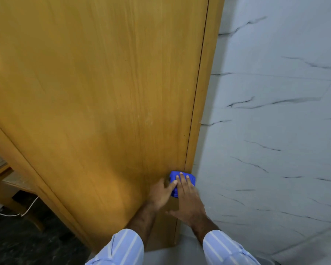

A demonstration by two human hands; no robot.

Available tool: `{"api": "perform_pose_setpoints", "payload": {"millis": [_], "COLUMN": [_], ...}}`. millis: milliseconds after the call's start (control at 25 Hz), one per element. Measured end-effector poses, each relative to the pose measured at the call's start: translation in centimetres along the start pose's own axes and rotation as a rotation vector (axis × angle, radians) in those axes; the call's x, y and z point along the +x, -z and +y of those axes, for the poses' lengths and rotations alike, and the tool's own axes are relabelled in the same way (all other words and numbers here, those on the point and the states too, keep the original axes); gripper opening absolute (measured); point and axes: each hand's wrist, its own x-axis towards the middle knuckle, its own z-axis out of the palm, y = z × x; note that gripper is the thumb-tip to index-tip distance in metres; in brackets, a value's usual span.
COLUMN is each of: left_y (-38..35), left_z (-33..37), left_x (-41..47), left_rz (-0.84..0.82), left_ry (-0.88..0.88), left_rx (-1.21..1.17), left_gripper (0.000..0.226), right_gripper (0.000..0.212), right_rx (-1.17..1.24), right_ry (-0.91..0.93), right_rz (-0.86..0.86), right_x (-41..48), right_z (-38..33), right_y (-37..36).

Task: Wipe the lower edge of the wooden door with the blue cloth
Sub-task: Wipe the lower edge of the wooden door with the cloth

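The wooden door fills most of the view, with its frame running down the right side. A folded blue cloth is pressed flat against the door low down, right at the seam with the frame. My right hand lies spread over the cloth, fingers pointing up. My left hand rests beside it on the door, with its fingertips touching the cloth's left side. Both forearms come up from striped light-blue sleeves at the bottom of the view.
A white marble-patterned wall stands to the right of the frame. At the lower left is dark floor, a white cable and part of a wooden furniture piece.
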Motion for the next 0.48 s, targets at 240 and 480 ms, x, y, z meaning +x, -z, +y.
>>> {"api": "perform_pose_setpoints", "payload": {"millis": [240, 480], "left_y": [-1.0, 0.2], "left_z": [-0.9, -1.1], "left_x": [1.3, 1.7], "left_rz": [-0.084, -0.127], "left_ry": [0.202, 0.156], "left_rx": [-0.652, -0.651], "left_gripper": [0.014, 0.013], "right_gripper": [0.124, 0.073], "right_rx": [0.049, 0.866], "right_ry": [0.068, -0.282], "right_rz": [-0.030, 0.217], "right_x": [0.0, 0.4], "right_z": [0.3, 3.3], "right_y": [0.5, 2.7]}}
